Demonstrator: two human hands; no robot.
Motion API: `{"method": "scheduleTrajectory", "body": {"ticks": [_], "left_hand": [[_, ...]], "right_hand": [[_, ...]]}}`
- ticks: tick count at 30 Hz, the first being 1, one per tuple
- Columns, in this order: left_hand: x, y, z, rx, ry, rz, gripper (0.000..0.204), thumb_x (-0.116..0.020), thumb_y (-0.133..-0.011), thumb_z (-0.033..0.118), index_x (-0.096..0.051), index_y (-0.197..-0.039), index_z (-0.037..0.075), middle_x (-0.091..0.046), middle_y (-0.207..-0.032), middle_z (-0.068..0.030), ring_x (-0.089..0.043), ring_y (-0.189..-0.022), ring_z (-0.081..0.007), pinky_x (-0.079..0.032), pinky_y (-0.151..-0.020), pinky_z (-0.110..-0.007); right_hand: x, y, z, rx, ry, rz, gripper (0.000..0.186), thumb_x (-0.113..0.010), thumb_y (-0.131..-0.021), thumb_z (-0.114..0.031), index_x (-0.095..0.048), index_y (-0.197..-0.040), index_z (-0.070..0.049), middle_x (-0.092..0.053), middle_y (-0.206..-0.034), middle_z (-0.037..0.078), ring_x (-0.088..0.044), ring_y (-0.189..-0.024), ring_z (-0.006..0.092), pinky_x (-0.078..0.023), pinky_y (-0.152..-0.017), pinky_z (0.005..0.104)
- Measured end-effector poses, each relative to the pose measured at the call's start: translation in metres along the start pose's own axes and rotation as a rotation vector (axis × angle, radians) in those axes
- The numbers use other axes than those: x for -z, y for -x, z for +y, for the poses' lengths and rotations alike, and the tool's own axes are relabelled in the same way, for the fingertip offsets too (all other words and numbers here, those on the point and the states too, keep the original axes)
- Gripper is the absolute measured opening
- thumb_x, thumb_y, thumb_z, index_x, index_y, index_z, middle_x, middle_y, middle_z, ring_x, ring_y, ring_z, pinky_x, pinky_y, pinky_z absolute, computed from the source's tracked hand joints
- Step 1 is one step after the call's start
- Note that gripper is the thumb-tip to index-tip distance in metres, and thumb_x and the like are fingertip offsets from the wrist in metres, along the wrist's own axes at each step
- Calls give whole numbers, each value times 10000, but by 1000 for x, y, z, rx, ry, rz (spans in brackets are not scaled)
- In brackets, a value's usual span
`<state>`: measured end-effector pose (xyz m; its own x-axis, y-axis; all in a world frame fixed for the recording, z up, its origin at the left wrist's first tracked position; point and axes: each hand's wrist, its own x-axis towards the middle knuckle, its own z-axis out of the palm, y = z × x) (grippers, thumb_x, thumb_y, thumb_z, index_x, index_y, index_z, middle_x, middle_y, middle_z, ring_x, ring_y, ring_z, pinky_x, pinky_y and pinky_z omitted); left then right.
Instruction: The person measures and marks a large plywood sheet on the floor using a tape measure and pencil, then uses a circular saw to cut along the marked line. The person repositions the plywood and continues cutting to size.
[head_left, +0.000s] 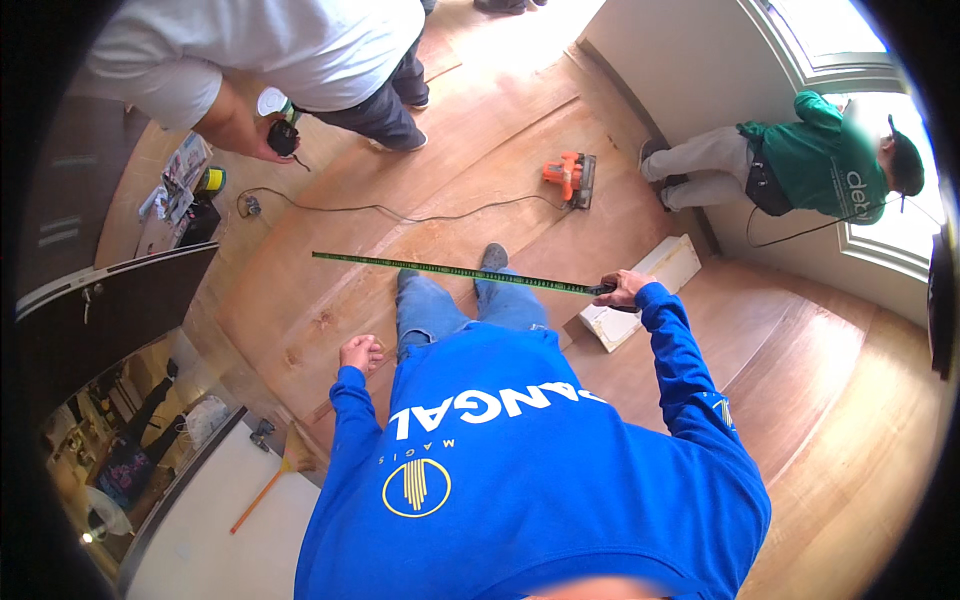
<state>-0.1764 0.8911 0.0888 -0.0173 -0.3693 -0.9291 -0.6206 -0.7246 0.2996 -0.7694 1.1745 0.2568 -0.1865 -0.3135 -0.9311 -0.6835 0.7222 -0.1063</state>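
Note:
My right hand is wrapped around the dark case of a tape measure. Its thin green-marked blade stretches out to the left, across and in front of my legs, with the free end in front of my left side. My left hand hangs beside my left thigh, fingers curled in, with nothing visible in it. Beneath and beyond my right hand lies a long white block on the wooden floor sheets.
An orange corded power tool sits on the floor ahead, its cable running left. A person in white holds a small black object; another in green is by the window. At left stand a dark door and an orange-handled broom.

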Motion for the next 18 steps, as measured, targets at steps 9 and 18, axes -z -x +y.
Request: {"method": "scheduleTrajectory", "body": {"ticks": [9,18], "left_hand": [[-53,12,-25,106,-44,-10,224,-628,-1009,284,-654,-1156,116,-745,-970,-72,-729,-715,-217,-523,-535,-367],[-90,-27,24,36,11,-52,300,-599,-1019,304,-616,-1251,114,-724,-1006,-90,-725,-771,-243,-517,-528,-382]], "right_hand": [[67,1,38,-2,70,165,632,-705,-809,-632,-708,-1248,-178,-745,-1181,125,-695,-1117,338,-540,-951,464],[59,38,80,4,-27,155,586,-712,-823,-591,-725,-1185,-130,-750,-1049,154,-712,-1015,326,-543,-878,443]]}}
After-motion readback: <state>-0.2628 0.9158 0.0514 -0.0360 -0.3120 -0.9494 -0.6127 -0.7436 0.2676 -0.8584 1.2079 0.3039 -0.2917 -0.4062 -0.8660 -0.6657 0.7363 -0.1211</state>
